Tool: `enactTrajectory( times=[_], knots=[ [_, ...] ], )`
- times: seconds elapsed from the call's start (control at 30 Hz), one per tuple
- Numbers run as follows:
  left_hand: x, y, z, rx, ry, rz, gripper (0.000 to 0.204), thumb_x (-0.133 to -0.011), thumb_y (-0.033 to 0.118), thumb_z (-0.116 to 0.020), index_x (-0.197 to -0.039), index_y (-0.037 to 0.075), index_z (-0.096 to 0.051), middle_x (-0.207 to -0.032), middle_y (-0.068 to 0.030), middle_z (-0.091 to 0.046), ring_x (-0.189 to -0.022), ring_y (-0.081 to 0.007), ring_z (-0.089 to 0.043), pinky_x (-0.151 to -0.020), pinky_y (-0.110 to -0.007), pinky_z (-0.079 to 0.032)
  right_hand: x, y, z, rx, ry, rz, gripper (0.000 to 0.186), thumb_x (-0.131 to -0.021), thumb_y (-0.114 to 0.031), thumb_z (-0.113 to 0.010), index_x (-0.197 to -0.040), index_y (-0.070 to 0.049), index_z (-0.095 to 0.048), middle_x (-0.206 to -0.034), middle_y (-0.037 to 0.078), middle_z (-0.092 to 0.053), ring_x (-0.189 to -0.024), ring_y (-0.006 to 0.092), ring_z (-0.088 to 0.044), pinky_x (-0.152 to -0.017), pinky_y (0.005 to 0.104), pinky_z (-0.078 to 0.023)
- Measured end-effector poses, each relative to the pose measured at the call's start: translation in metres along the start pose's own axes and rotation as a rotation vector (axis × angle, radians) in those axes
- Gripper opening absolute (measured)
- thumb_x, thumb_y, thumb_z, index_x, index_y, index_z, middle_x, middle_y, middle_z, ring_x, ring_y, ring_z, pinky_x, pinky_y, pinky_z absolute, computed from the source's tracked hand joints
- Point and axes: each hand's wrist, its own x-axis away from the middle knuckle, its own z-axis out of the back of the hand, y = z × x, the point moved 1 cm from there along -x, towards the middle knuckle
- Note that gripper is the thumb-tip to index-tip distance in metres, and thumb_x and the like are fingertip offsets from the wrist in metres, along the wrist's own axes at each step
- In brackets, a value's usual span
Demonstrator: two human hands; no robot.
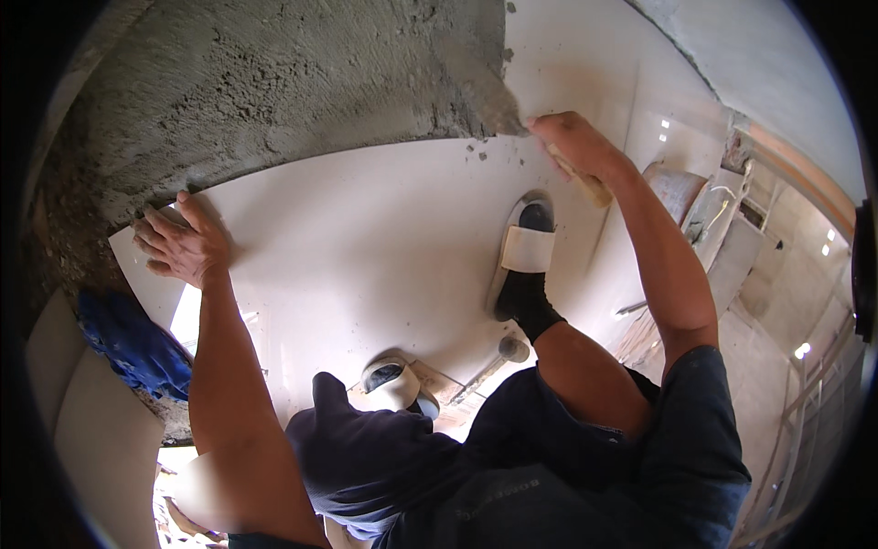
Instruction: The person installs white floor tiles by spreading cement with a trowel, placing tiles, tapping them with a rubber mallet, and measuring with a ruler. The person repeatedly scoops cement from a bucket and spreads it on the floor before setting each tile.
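Note:
My right hand [583, 146] is closed round the wooden handle of a trowel [494, 99]. The trowel's mortar-smeared blade lies over the right edge of the grey wet mortar [274, 82], and part of it is blurred. My left hand [186, 245] rests on the far left corner of a large white tile [366, 229], fingers spread and fingertips at the mortar's edge. Grey smears mark those fingers. The tile borders the near side of the mortar bed, and a few mortar crumbs are scattered on it near the trowel.
My feet, in slide sandals [528, 249], stand on the tiled surface. A crumpled blue bundle [133, 348] lies at the left, beside rough rubble. A round-headed tool [514, 349] is between my legs. Toward the right are a bucket-like container [677, 188] and a pale wall [777, 73].

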Motion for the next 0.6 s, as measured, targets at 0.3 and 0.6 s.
enactTrajectory(
  times=[0.3, 0.6],
  knots=[
    [-0.002, -0.004, -0.004, -0.014, 0.032, -0.007, 0.090, -0.087, 0.077, -0.019, -0.149, 0.012, -0.027, -0.156, -0.0146, -0.019, -0.145, -0.0334, -0.012, -0.114, -0.052, -0.010, 0.014, 0.026, -0.044, 0.333, -0.011, 0.215, 0.041, -0.093, -0.039, -0.050, -0.081, -0.002, -0.064, -0.068, 0.014, -0.063, -0.064, 0.0283, -0.062, -0.061, 0.0403, -0.048],
    [0.000, -0.010, -0.004, -0.008, 0.057, -0.030, 0.086, -0.089, 0.074, -0.023, -0.148, 0.012, -0.028, -0.156, -0.0149, -0.020, -0.145, -0.0328, -0.013, -0.114, -0.053, -0.008, 0.029, 0.003, 0.034, 0.861, 0.185, 0.157, 0.043, -0.092, -0.043, -0.047, -0.084, -0.006, -0.067, -0.083, 0.016, -0.067, -0.082, 0.0361, -0.064, -0.077, 0.0463, -0.050]
  ],
)
